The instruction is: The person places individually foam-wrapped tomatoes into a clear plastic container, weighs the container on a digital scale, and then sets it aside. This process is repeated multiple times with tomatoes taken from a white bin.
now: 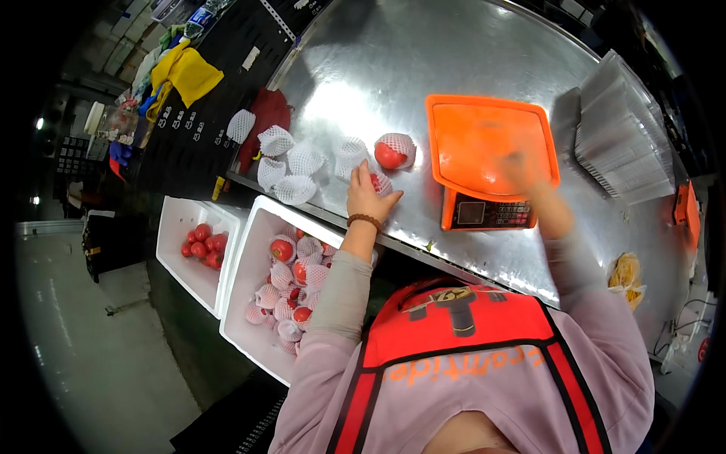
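Red fruit (376, 181) in white net (386, 186), right under L fingers (364, 174): part-spread, curved, thumb apart; actual grip vs mere touch, can't tell. R hand (522, 168) blurred over orange scale (465, 132), well right of L fingers; hold unclear. Prob. best: cup from sides, no squeezing, keep net even all round. Just past L fingers, 2nd netted fruit (391, 155); mind knocks. Left of L fingers on tabletop (454, 60), loose white nets (305, 159). Below-left, white box (246, 265) w/ more netted pcs (281, 250); farther out, another box (178, 219) w/ bare red ones (203, 233).
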{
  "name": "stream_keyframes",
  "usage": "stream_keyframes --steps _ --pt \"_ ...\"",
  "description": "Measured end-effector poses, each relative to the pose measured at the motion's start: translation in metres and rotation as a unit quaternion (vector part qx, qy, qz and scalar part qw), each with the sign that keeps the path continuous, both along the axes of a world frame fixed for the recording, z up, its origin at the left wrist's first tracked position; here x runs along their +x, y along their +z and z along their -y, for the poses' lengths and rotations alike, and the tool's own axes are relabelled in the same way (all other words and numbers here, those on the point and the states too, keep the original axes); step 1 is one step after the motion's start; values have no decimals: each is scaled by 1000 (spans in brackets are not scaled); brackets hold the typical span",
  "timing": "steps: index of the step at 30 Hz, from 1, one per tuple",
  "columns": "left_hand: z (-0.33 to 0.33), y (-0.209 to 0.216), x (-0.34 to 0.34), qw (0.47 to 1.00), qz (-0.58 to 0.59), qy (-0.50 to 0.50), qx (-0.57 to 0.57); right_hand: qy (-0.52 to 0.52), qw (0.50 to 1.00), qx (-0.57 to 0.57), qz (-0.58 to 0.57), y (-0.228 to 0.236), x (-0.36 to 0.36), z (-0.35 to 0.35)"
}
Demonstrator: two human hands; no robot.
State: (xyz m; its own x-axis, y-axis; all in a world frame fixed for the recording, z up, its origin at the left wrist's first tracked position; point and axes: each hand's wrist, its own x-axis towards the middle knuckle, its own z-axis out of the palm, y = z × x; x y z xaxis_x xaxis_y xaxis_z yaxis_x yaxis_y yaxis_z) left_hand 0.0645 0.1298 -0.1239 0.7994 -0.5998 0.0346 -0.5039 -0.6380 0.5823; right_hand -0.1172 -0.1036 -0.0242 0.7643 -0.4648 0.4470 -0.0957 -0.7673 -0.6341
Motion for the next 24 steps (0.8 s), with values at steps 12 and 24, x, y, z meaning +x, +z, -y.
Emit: stream_keyframes --steps 12,24 --pt "-39 3 -2 819 -384 137 -404 136 899 -81 -409 -60 175 -69" --pt "115 93 -51 963 -40 -188 -187 37 976 -143 -158 36 -14 48"
